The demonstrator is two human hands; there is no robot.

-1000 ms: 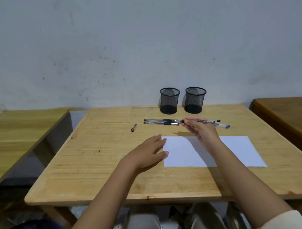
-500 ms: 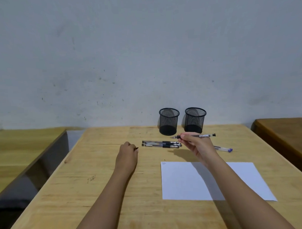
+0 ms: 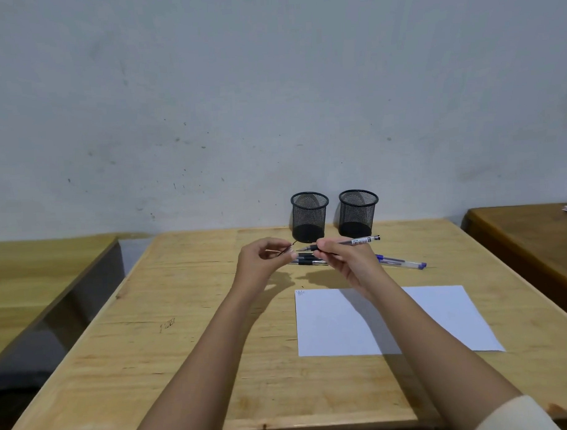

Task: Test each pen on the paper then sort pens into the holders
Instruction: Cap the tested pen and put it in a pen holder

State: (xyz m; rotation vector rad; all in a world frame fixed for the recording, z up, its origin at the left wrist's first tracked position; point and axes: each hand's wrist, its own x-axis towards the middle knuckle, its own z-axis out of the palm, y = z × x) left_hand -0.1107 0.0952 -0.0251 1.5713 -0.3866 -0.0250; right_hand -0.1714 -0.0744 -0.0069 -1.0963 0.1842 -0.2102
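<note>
My right hand (image 3: pixel 348 264) pinches an uncapped black pen (image 3: pixel 357 242), held level above the table with its tip pointing left. My left hand (image 3: pixel 261 264) pinches the small pen cap (image 3: pixel 286 249), raised close to that tip. Under my hands lie black pens (image 3: pixel 309 260) side by side. Blue pens (image 3: pixel 402 262) lie to their right. A white sheet of paper (image 3: pixel 440 318) with a small scribble at its top left corner lies nearer to me. Two black mesh holders (image 3: pixel 309 217) (image 3: pixel 358 213) stand upright at the table's far edge.
The wooden table (image 3: pixel 184 347) stands against a grey wall. A second table (image 3: pixel 37 281) is at the left across a gap, and a darker one (image 3: pixel 533 238) at the right.
My left hand picked the cap off the table and lifted it towards the pen tip. My right hand kept the pen raised. The camera tilted up earlier.
</note>
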